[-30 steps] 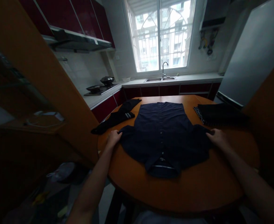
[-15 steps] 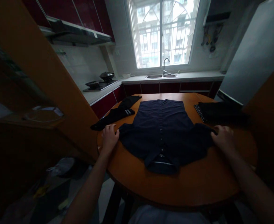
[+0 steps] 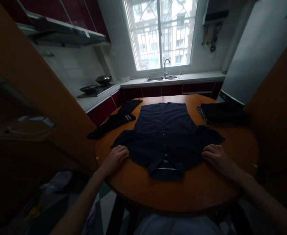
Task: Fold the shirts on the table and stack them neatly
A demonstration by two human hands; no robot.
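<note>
A dark navy button-up shirt (image 3: 166, 132) lies flat on the round wooden table (image 3: 182, 189), collar end nearest me. My left hand (image 3: 115, 156) rests at the shirt's left shoulder edge, fingers curled onto the fabric. At the right shoulder edge my right hand (image 3: 215, 156) presses down with fingers bent on the cloth. Both short sleeves are spread outward.
A black garment with white stripes (image 3: 116, 119) lies at the table's far left. A folded dark cloth (image 3: 221, 112) sits at the far right. Behind are a counter with sink (image 3: 161, 78), a stove with pans (image 3: 96, 88), and a window.
Both hands slid from the sleeve ends toward me, to the shirt's shoulder edges near the collar. The view shifted slightly left.
</note>
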